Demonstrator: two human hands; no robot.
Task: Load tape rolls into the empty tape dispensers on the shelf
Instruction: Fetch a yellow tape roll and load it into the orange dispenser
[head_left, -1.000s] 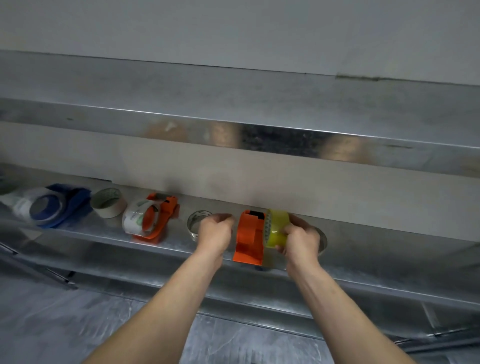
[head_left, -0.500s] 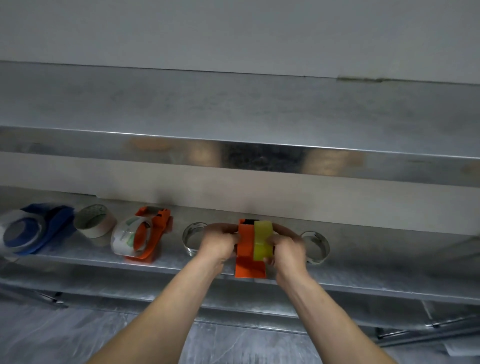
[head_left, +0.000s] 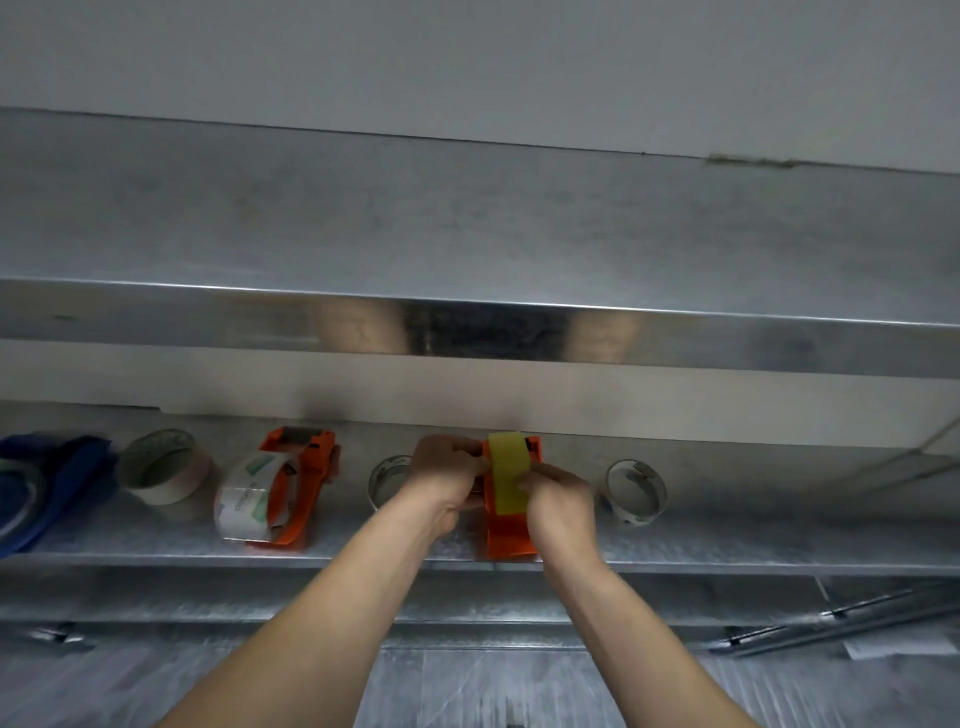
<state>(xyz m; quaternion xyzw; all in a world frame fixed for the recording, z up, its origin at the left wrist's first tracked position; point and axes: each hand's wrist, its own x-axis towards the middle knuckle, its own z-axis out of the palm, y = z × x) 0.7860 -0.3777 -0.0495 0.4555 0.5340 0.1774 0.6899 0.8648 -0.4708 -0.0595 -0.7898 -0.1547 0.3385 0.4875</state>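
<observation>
An orange tape dispenser (head_left: 506, 532) stands on the lower metal shelf (head_left: 727, 545). A yellow tape roll (head_left: 506, 470) sits edge-on against its upper part. My left hand (head_left: 444, 480) grips the dispenser's left side. My right hand (head_left: 558, 506) holds the yellow roll from the right, thumb on its face. Further left stands a second orange dispenser (head_left: 298, 486) with a clear printed roll (head_left: 247, 499) in it, and a blue dispenser (head_left: 49, 486) holding a roll.
Loose rolls lie on the shelf: a beige one (head_left: 163, 465), a clear one (head_left: 387, 475) behind my left wrist, another clear one (head_left: 636, 491) at the right. An upper metal shelf (head_left: 467, 322) overhangs. Metal rods (head_left: 841, 618) lie low right.
My right hand has brought the yellow roll leftward onto the orange dispenser and turned it edge-on. My left hand moved right and took hold of the dispenser.
</observation>
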